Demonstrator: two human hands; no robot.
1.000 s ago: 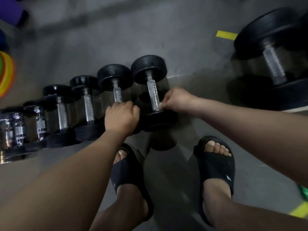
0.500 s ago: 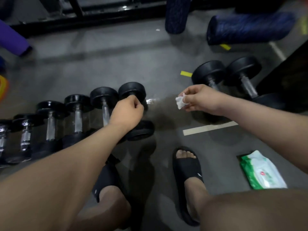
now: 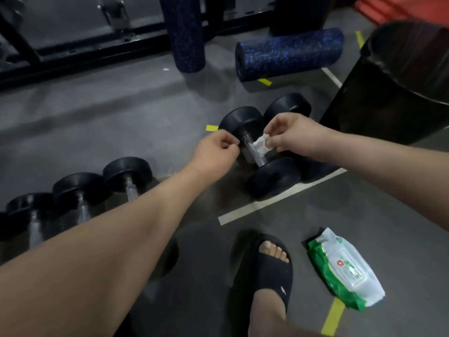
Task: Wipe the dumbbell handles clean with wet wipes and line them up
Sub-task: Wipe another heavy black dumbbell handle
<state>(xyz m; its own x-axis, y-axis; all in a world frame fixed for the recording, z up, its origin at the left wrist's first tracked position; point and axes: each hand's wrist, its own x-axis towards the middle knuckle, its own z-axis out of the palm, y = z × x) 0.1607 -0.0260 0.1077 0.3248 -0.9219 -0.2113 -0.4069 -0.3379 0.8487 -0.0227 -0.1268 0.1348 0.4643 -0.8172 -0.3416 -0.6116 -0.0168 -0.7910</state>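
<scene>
Grey gym floor marked with white and yellow tape lines fills the view, with a black frame along the far edge. Near the middle, the right hand pinches a crumpled white wipe between thumb and fingertips and holds it against the metal handle of a black dumbbell that lies on the floor across the white line. The left hand is beside that dumbbell's far head, its fingers curled and thumb pressed to forefinger; whether it grasps anything there cannot be made out. A second dumbbell lies just behind, mostly hidden by the right hand and wrist. To the left, a row of dumbbells stands side by side; the left forearm covers their near ends and the frame's edge cuts the row off. A green and white pack of wet wipes lies on the floor to the right of a foot in a black sandal. Farther back, one blue foam roller lies on its side and another stands upright, its top cut off. A dark bin rises at the right, only partly in view.
</scene>
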